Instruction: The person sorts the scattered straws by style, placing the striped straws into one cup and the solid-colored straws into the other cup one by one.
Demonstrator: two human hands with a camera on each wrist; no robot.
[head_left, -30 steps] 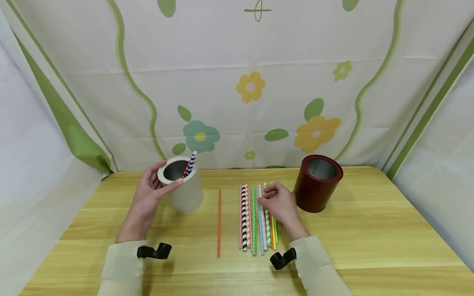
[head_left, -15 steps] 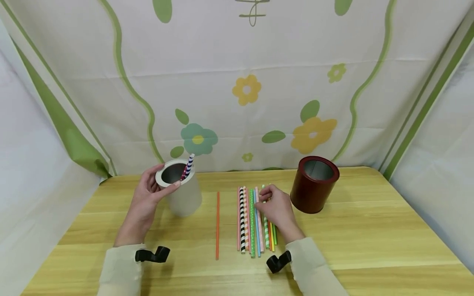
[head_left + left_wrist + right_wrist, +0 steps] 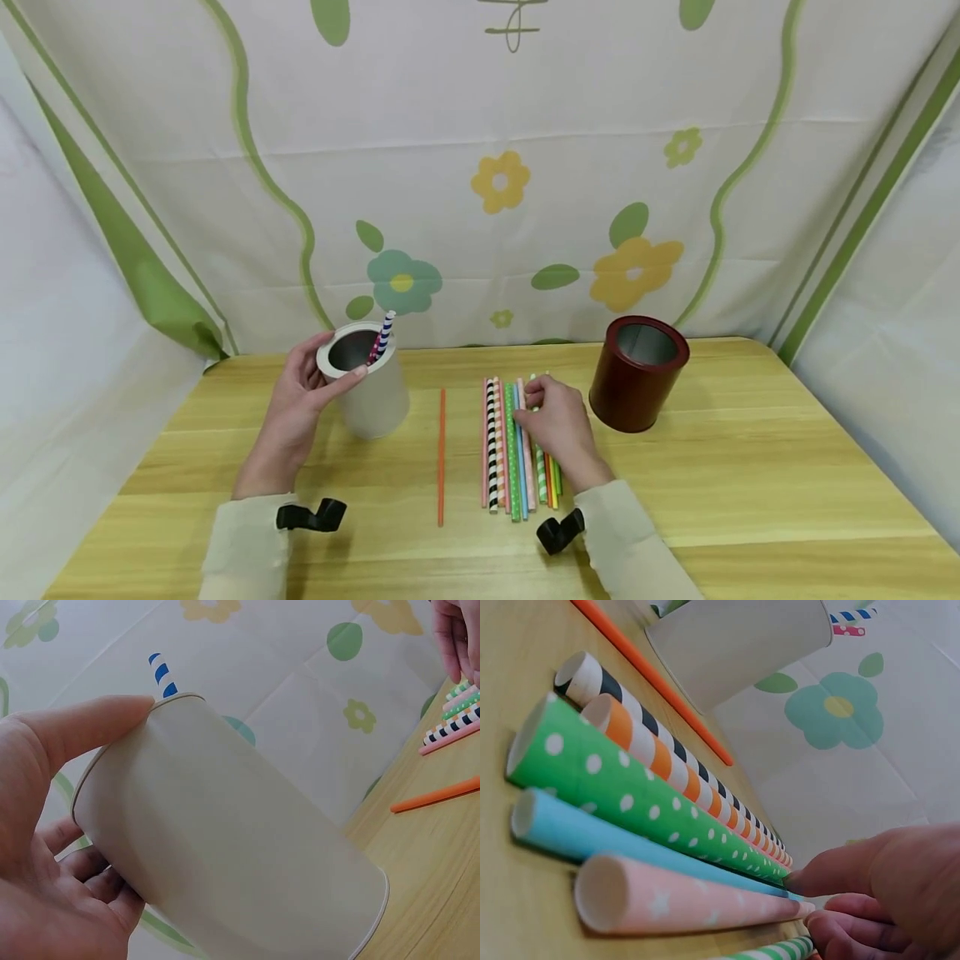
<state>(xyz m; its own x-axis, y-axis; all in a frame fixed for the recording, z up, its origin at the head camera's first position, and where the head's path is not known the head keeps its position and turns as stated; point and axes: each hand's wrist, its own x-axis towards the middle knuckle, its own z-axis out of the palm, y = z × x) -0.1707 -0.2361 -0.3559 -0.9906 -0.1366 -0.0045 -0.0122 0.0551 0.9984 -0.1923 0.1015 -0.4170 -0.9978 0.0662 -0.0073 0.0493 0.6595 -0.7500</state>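
My left hand (image 3: 300,400) grips the white can (image 3: 372,396) at its rim, thumb over the near edge and fingers round the far side. A blue-and-white striped straw (image 3: 163,675) and a magenta dotted straw (image 3: 849,631) stick out of the can. Over the row of straws, my right hand (image 3: 558,425) pinches across the far part of a light blue straw (image 3: 592,829) and a pale pink star-patterned straw (image 3: 682,898). Its thumb lies against the green dotted straw (image 3: 600,761), with the other fingertips beside the pink one.
An orange straw (image 3: 442,458) lies apart, between the white can and the row. Black-striped (image 3: 492,450) and orange-striped straws (image 3: 664,757) lie left in the row; a green-striped straw (image 3: 541,475) lies right. A dark red can (image 3: 637,379) stands back right, near the patterned curtain (image 3: 450,108).
My right thumb has moved left, toward the green dotted straw. The light blue and pale pink straws have shifted slightly left, and the green dotted one now lies closer to them. The left hand keeps its grip.
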